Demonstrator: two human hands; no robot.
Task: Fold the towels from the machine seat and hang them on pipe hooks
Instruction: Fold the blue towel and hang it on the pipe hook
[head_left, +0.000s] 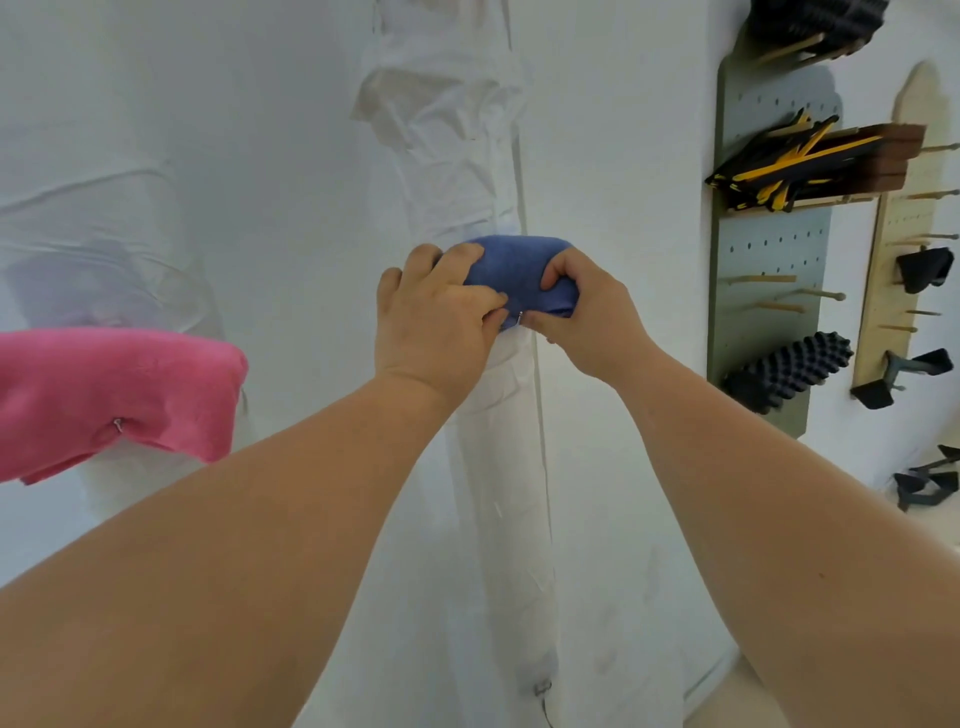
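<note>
My left hand (436, 317) and right hand (587, 312) both grip the blue towel (519, 265) with curled fingers and hold it against the white pipe (498, 467). A small hook (520, 318) shows between my thumbs, at the towel's lower edge. The pink towel (114, 395) hangs well apart, at the left.
</note>
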